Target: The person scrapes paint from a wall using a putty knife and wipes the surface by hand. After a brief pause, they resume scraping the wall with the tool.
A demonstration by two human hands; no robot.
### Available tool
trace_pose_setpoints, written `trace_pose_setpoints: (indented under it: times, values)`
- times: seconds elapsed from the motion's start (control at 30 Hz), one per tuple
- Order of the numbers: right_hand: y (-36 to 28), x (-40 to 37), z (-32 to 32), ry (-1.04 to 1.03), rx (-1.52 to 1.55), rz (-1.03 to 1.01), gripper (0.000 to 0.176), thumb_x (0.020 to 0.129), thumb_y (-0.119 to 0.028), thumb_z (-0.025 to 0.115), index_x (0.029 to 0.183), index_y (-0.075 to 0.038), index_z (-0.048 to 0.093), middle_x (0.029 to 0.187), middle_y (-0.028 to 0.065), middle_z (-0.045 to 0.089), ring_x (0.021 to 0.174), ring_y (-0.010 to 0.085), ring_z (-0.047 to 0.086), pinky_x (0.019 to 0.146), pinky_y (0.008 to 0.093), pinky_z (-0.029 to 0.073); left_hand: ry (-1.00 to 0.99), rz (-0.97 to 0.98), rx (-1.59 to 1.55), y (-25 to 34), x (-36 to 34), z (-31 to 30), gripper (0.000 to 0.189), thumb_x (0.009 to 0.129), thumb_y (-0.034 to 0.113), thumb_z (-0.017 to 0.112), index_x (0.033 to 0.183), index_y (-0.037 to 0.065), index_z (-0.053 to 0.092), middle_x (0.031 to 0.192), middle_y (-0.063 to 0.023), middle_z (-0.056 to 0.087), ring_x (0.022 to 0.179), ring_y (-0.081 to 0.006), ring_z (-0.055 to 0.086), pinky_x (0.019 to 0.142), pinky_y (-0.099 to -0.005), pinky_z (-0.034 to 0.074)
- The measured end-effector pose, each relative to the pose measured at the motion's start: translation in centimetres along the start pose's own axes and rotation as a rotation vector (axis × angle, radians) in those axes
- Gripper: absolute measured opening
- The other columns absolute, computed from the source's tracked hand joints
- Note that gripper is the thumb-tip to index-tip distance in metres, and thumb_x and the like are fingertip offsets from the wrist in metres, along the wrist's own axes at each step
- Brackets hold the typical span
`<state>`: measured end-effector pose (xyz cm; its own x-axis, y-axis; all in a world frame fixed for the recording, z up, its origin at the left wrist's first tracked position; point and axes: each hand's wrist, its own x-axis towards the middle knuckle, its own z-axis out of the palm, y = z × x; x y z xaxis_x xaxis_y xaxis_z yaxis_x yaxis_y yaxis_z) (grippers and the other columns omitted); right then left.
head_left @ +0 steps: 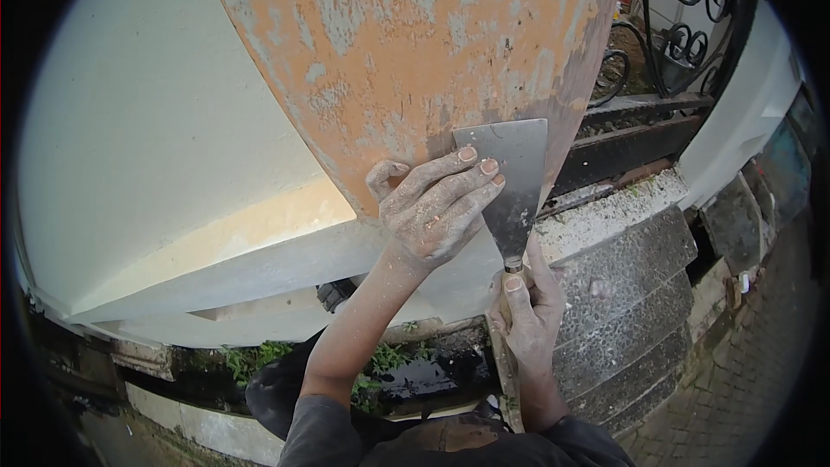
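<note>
- Scraper [521,169]: in the head view, its flared, smeared metal blade is held at the flaking orange wall [406,52].
- Wide edge is pointed upward in view, long axis near-vertical.
- It is clasped below the blade by the right grip [534,320]; the blade is touched by unclenched, dusty fingers of the left grip [432,212].

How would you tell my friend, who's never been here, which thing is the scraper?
Look for the big column with patchy orange paint. Near its lower end, find the dusty right hand, which grips the scraper with its blade up. It's the flat, smooth grey metal piece that widens towards the top, beside the dusty left hand.
</note>
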<state>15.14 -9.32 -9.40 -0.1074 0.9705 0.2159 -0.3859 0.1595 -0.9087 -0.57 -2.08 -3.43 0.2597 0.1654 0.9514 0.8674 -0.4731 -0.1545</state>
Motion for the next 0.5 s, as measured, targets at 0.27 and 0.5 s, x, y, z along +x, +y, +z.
trace_pose_setpoints:
  times: [0.27,0.5]
  values:
    - [-0.4,0.1,0.1,0.001,0.008,-0.020,0.050,0.092,-0.007,0.051,0.138,-0.002,0.033,0.074,0.0050,0.056,0.047,0.0020,0.041,0.039,0.0181,0.035,-0.006,-0.016,-0.020,0.1,0.1,0.0,0.026,0.062,0.016,0.069,0.085,0.028,0.068,0.097,0.0118,0.068,0.095,-0.0054,0.060,0.080,-0.0352,0.028]
    - [-0.7,0.6,0.1,0.010,-0.034,-0.032,0.049,0.092,-0.006,0.050,0.138,-0.003,0.033,0.074,0.0054,0.057,0.046,0.0021,0.042,0.039,0.0183,0.034,-0.018,-0.016,0.006,0.1,1.0,0.0,0.021,0.064,0.018,0.068,0.083,0.027,0.068,0.097,0.0121,0.068,0.096,-0.0055,0.060,0.083,-0.0355,0.028]
